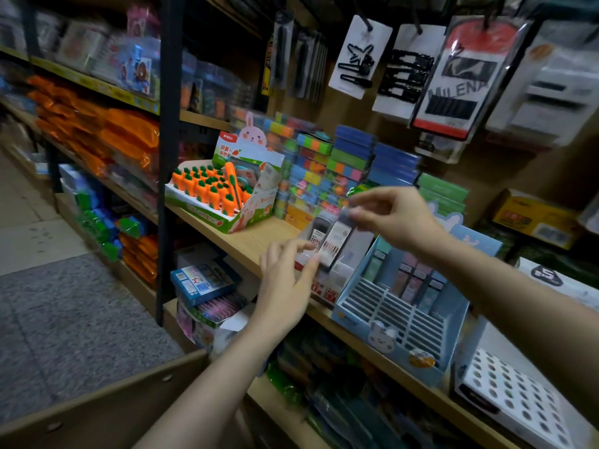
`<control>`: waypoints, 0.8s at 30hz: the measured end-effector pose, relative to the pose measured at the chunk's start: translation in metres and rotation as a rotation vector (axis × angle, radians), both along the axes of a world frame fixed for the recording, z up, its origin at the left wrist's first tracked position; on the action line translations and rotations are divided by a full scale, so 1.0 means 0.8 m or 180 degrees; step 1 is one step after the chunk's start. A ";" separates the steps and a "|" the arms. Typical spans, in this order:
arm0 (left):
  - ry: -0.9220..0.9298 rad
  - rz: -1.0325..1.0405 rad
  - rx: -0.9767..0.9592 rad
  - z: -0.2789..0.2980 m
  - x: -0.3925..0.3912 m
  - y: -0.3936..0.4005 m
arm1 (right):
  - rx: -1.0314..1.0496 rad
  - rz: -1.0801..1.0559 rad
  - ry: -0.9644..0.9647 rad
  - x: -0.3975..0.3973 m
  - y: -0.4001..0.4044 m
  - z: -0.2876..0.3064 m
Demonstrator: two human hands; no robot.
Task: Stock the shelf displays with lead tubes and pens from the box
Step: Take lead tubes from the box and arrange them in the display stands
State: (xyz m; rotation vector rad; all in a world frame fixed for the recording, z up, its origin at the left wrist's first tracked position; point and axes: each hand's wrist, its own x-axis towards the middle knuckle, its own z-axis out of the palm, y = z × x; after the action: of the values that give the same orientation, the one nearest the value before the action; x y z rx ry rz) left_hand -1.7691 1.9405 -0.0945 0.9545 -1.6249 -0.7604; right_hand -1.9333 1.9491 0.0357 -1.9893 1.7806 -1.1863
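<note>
My right hand (393, 218) pinches the top of a lead tube (338, 243), a flat pale case that stands tilted over a white display box (327, 280) on the wooden shelf (240, 236). My left hand (287, 277) touches the front of that display box with straight fingers, just below the tube. Another dark lead tube (322, 223) stands in the box behind it. To the right sits a blue bunny display tray (389, 322) with many slots and a few pastel tubes at its back. A brown cardboard box (107, 406) edge fills the bottom left.
A carrot-pen display (220, 192) stands on the shelf to the left. Stacks of coloured erasers (324, 170) fill the back. Hair-clip cards (359, 56) hang above. A white holed stand (515, 403) sits at the far right. Lower shelves hold more packets.
</note>
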 end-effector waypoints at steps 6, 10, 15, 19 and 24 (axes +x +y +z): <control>-0.1119 -0.0039 -0.0326 -0.027 0.008 -0.013 | -0.0743 -0.0792 0.1123 -0.017 -0.026 0.001; -0.1127 -0.0183 -0.0369 -0.035 0.004 -0.014 | -0.0878 -0.0898 0.1101 -0.010 -0.045 -0.022; -0.1062 -0.0215 -0.0381 -0.038 0.006 -0.015 | -0.0585 -0.0917 0.1194 -0.015 -0.063 -0.042; -0.0981 -0.0231 -0.0416 -0.041 0.007 -0.015 | -0.0476 -0.0867 0.1245 -0.021 -0.067 -0.054; -0.1019 -0.0190 -0.0455 -0.040 0.008 -0.014 | -0.0473 -0.0865 0.1542 -0.020 -0.065 -0.064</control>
State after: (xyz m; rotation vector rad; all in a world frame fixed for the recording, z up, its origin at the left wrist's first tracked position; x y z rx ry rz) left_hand -1.7631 1.9290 -0.1269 0.9637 -1.9652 -0.5411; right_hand -1.9494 1.8969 -0.0156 -2.3292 2.3151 -0.9857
